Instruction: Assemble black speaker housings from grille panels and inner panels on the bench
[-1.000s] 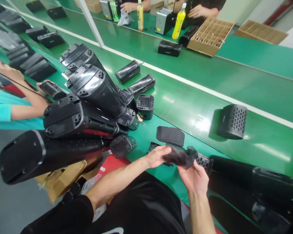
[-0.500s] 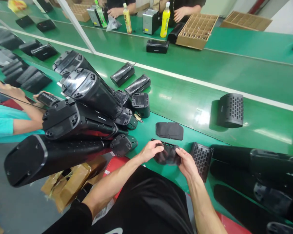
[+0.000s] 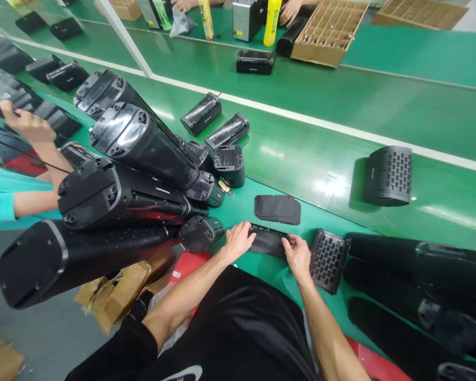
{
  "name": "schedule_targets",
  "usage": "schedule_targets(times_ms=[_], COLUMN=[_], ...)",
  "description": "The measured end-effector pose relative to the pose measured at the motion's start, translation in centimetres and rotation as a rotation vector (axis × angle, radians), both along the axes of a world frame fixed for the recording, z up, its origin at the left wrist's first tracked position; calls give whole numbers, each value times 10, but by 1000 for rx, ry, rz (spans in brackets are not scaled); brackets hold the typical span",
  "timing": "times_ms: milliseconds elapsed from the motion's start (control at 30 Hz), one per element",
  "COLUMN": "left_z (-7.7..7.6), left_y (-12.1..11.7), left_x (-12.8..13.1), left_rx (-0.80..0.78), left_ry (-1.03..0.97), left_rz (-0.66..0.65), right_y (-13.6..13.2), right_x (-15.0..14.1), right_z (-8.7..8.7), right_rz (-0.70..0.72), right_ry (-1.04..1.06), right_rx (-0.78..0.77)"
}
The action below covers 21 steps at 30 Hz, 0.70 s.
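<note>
Between my two hands is a black rectangular panel (image 3: 269, 244) with a slotted far edge and a smooth dark sheet over its face. My left hand (image 3: 238, 242) is closed on its left end, thumb on top. At the right end, my right hand (image 3: 299, 255) pinches the panel between thumb and fingers. Just beyond it a small stack of thin black sheets (image 3: 276, 208) lies on the green table. A black perforated grille (image 3: 328, 259) sits right beside my right hand. The undersides of the fingers are hidden.
Large black speaker housings (image 3: 138, 185) are piled at my left, and more dark housings (image 3: 432, 275) lie at right. A perforated speaker (image 3: 388, 175) stands on the green conveyor (image 3: 301, 148). A co-worker's arm (image 3: 35, 132) is at far left. Bottles and a divided carton (image 3: 329, 32) stand across.
The panel now looks flatter and its dark sheet smoother. My left hand has turned over its left end. The co-worker's hand at left has risen. The view has shifted slightly.
</note>
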<state>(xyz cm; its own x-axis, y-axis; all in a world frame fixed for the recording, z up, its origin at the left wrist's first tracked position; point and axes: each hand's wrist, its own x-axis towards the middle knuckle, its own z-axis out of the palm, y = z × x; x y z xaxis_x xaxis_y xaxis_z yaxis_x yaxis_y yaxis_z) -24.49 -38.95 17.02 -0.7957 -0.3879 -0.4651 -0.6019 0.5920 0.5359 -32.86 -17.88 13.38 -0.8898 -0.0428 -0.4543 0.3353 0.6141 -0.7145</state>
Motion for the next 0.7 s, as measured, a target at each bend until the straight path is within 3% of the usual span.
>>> schedule_targets(times_ms=[133,267,367,467,633,700], left_z=[-19,-38,-42,-31,8,24], left_y=[-4,-13,-22,-30,-28,-23], left_x=[5,2,0,4,12,12], left_rx=[-122,14,100,261,883,973], left_ry=[36,92,106,111,147,131], left_rz=[10,38,61,85,234,259], right_y=[-5,-14,-14,-4,20,28], right_x=[1,-9,-20,-26,-14,-6], right_z=[-1,0,5,19,53,65], right_rz=[81,135,157,182,155,86], right_ry=[40,11,-15,-74,-253,-299], right_rx=[124,176,142,31,-191,-305])
